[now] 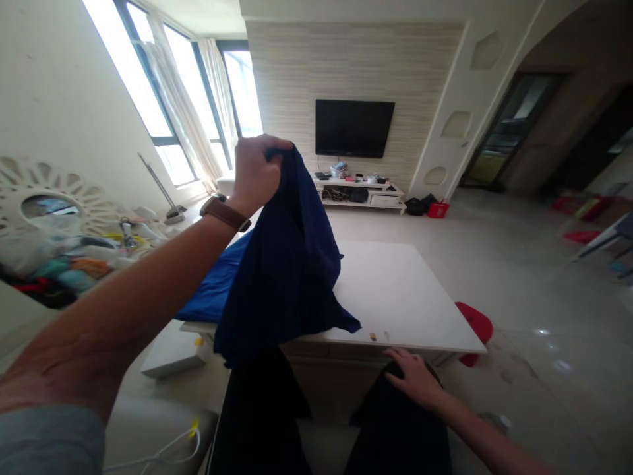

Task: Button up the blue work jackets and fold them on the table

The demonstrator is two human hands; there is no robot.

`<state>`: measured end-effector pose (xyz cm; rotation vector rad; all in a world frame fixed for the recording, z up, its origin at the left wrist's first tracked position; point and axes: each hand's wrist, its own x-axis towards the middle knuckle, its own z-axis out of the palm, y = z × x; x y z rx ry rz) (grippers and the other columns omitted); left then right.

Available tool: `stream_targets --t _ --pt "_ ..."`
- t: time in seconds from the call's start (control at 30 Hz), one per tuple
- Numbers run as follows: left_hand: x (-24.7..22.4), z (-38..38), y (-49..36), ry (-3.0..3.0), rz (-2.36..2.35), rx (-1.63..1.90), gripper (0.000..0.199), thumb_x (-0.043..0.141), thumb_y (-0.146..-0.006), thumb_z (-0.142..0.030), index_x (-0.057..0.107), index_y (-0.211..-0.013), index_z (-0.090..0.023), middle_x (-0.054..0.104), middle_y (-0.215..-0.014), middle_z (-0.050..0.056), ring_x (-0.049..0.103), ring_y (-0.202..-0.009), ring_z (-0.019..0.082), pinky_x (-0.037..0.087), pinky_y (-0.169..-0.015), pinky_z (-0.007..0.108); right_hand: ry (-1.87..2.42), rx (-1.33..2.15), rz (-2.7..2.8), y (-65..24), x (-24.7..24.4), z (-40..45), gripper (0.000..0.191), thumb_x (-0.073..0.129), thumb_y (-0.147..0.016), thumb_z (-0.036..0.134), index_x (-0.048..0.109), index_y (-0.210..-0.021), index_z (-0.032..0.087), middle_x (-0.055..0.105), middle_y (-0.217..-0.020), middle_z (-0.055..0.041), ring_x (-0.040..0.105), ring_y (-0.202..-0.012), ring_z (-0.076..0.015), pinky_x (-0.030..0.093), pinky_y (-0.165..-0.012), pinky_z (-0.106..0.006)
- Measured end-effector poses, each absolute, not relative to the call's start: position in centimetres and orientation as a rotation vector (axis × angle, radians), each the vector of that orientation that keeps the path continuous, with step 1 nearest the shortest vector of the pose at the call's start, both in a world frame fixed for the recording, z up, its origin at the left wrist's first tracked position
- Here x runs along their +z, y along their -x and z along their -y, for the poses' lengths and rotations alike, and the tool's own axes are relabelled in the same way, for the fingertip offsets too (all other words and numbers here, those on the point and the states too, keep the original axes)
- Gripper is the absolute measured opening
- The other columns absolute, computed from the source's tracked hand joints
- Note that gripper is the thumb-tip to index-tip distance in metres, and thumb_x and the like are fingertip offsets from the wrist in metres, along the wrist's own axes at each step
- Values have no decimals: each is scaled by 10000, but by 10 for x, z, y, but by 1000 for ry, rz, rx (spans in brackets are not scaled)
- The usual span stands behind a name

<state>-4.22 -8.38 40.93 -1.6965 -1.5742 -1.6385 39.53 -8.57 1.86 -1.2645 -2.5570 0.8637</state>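
Observation:
My left hand (260, 170), raised in front of me, grips the top of a dark blue cloth (291, 264). The cloth hangs down in folds over the near edge of a white table (395, 284). Behind it on the table's left side lies more blue fabric (212, 284); whether the two are joined is hidden. My right hand (413, 376) rests by my right knee, just below the table's front edge, with its fingers apart and nothing in them. Two tiny items, one of them a small brownish piece (373, 336), lie on the table near that hand.
A red stool (475, 323) stands at the table's right side. A white box (175, 349) sits low on the left, near a pile of clothes and bags (74, 270). Against the far wall are a TV stand (366, 194) and a television (353, 128).

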Motion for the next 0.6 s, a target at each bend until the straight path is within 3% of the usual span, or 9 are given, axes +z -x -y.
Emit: stream_targets --t 0.13,0.23,0.3,0.4,0.5,0.6 --pt "415 89 -4 1809 1554 -1660 319 592 -846 -20 773 -1103 -80 765 -1136 90 675 -1081 210 498 -1078 391 1193 1512 1703 -334 30 114 883 906 -611 488 580 -1402 273 552 -1485 -118 463 -1410 -375 368 -1184 -556" --pt "417 100 -26 1864 1575 -1606 388 583 -835 -35 745 -1187 -65 741 -1215 114 655 -1165 242 484 -1110 411 1162 1883 1026 -310 46 116 779 863 -669 527 573 -1359 311 621 -1399 -104 570 -1300 -375 548 -971 -555" --pt "417 110 -29 1932 1633 -1496 407 593 -813 -60 753 -1187 -76 743 -1209 124 666 -1131 252 502 -1086 416 1152 1863 772 -310 66 104 643 791 -728 538 586 -1285 294 671 -1302 -97 626 -1202 -369 600 -812 -511" --pt "410 121 -12 2204 1908 -1134 304 660 -757 -122 805 -1023 -146 777 -979 80 700 -926 232 560 -966 402 1101 1657 815 -323 107 80 499 771 -708 504 610 -1115 264 718 -1131 -63 656 -1094 -324 602 -745 -430" --pt "390 128 9 2423 2327 -550 121 781 -693 -183 775 -814 -186 713 -723 17 670 -746 193 577 -855 360 887 1540 1090 -333 154 64 521 732 -743 586 625 -1135 260 714 -1164 -52 645 -1124 -299 585 -859 -434" --pt "356 136 3 2437 2394 -512 292 913 -553 -196 713 -766 -196 683 -733 4 654 -761 190 541 -794 288 640 1522 1289 -326 195 62 626 657 -781 713 636 -1202 250 689 -1266 -61 618 -1202 -306 543 -977 -453"
